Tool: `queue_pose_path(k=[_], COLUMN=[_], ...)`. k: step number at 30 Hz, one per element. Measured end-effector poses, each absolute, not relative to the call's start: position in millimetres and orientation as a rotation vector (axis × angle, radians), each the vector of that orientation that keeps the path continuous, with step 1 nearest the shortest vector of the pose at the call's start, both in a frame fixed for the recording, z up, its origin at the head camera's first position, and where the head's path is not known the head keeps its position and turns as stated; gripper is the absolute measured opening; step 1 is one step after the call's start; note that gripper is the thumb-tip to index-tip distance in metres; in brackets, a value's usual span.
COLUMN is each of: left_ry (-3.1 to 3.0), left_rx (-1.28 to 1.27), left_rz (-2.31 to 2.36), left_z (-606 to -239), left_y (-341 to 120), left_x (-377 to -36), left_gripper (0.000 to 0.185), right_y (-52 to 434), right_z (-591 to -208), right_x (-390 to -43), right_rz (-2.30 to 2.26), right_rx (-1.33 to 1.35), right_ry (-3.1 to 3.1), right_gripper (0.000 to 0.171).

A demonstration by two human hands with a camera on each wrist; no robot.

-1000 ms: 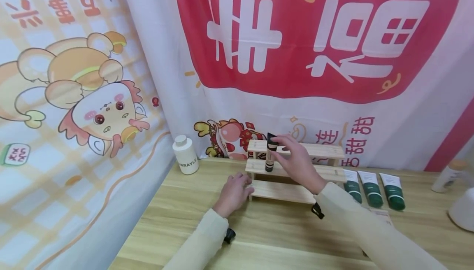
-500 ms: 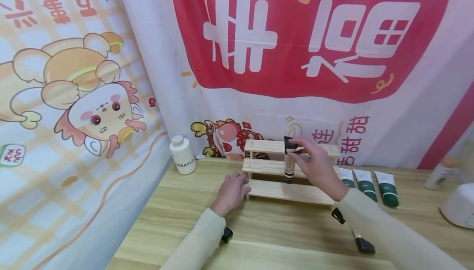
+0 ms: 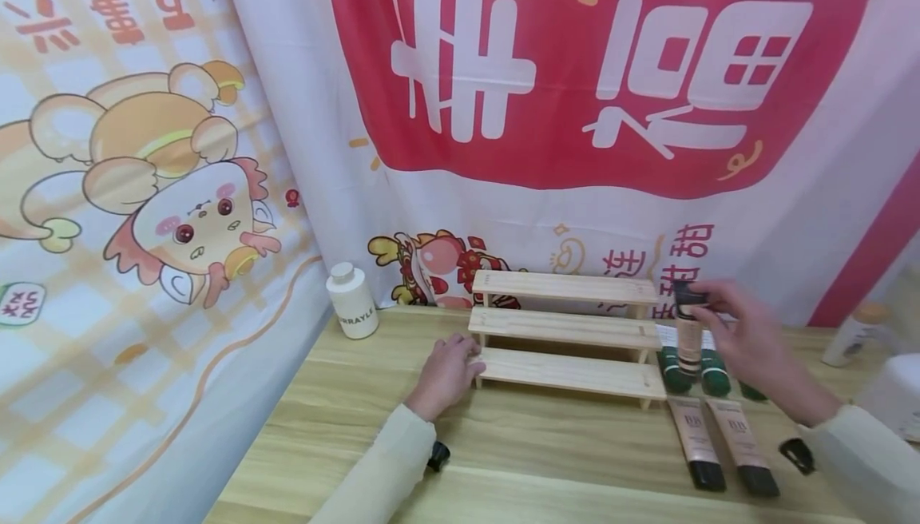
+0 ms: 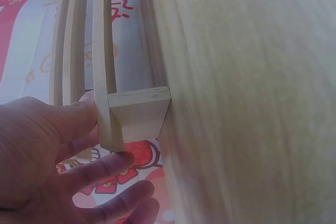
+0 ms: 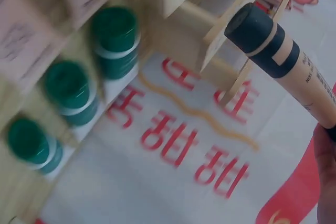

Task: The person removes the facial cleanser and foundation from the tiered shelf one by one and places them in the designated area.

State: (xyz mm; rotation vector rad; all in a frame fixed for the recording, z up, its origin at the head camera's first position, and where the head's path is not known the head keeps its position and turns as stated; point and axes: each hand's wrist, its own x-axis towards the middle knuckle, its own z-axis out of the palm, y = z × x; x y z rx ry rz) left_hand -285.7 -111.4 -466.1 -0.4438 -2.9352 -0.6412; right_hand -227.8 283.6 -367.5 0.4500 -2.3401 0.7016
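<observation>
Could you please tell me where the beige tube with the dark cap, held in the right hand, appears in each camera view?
Head: the beige tube hangs cap-down at right, pinched by the right hand, above the green-capped tubes.
Left wrist: not in view; only the left hand against the wooden rack.
Right wrist: upper right, cap pointing up-left.
Shared landmark: the wooden rack.

Left hand (image 3: 447,370) rests flat, fingers relaxed and spread, arm stretched forward; right hand (image 3: 747,346) is raised out right, fingers pinching, wrist cocked.
</observation>
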Motion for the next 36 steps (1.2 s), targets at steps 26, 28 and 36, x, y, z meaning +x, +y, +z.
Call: queue_pose_path(k=[26, 28, 36], left_ry=[-2.940, -2.934, -2.914], left_rx=[-0.438, -0.439, -0.432], left_rz=[-0.666, -0.667, -0.684], left_z=[-464, -464, -462], left_y=[-121, -121, -119], left_x=[-283, -283, -280], left_gripper=[0.026, 0.026, 0.026], right_y=[433, 434, 425], right_z=[-487, -487, -470], right_x=[-222, -222, -211], right_rz=[0.759, 0.745, 0.712], right_rx=[0.018, 0.026, -0.016], right_ry=[-3.184, -3.188, -3.100], right_gripper=[0.017, 0.017, 0.016])
